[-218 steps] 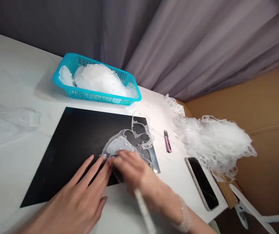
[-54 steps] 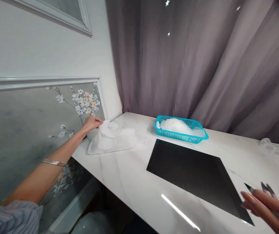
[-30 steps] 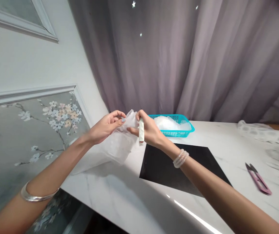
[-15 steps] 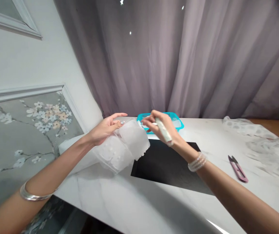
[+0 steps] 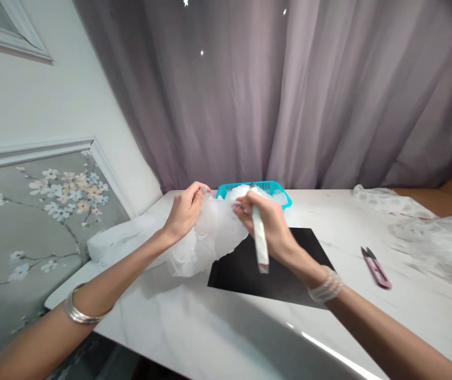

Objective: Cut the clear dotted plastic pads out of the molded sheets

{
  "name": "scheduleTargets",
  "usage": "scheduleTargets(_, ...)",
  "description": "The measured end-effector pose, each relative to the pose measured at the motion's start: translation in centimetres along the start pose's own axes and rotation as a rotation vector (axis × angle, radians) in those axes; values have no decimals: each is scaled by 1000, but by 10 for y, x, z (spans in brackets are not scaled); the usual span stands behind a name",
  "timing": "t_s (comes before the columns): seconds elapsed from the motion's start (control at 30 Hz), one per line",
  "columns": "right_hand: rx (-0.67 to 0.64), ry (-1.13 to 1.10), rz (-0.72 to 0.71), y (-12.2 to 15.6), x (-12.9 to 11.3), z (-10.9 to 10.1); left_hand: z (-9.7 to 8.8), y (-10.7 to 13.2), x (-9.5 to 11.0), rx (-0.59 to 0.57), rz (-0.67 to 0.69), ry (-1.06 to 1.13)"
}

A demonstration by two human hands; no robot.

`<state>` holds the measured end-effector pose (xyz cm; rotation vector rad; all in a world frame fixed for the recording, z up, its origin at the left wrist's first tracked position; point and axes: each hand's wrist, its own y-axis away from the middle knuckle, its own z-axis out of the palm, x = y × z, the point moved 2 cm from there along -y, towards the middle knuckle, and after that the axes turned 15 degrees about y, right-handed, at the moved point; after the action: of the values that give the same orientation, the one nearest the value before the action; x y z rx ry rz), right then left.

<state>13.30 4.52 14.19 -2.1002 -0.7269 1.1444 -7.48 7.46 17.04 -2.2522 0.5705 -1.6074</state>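
Note:
My left hand [image 5: 188,208] pinches the upper edge of a white sheer fabric [image 5: 200,248], which hangs in folds with small raised bits on it. The fabric's loose part trails to the left over the table. My right hand [image 5: 267,219] is closed round a slim tool with a white wrapped handle [image 5: 260,243]. Its handle points down toward me, and a small dark tip seems to show above the fingers; its kind I cannot make out. The right fingertips are at the fabric's right side, and whether they also grip it is unclear.
A turquoise basket [image 5: 283,191] with white pieces stands behind my hands. Below them lies a black mat [image 5: 241,274] on the white marbled table [image 5: 178,322]. Pink thread snips [image 5: 376,268] and more sheer fabric [image 5: 443,248] are at the right. A grey curtain hangs behind.
My left hand has closed into a tighter pinch and moved right. The fabric is now bunched up between my hands, and the tool's handle has swung to a steeper angle.

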Motion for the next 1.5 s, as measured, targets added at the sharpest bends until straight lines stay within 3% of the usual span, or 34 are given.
scheduleTargets(0.13,81,17,207,2,37,-49,-9,-7,-1,-109,-26,-29)
scheduleTargets(0.23,3,57,324,8,61,-66,-4,-8,8,-325,-93,-65)
scheduleTargets(0.37,29,241,283,9,73,-61,19,-3,23,-642,-123,-232)
scheduleTargets(0.5,98,486,175,8,65,-44,32,-2,24,-685,-115,-236)
scheduleTargets(0.57,87,533,55,10,51,-31,34,-5,20,-673,-145,-209)
scheduleTargets(0.7,-58,412,-178,20,17,2,35,-8,12,-646,-200,-132)
scheduleTargets(0.87,-217,228,-15,22,19,28,41,4,2,-543,-333,21)
scheduleTargets(1.07,-237,289,-8,18,31,21,55,26,-16,-306,-344,82)
scheduleTargets(1.3,-330,382,-55,15,20,12,63,38,-8,-132,-49,-42)
scheduleTargets(1.4,-146,438,58,10,39,1,59,48,7,-24,136,-91)
scheduleTargets(1.5,69,451,182,3,63,-26,38,47,26,229,392,-225)
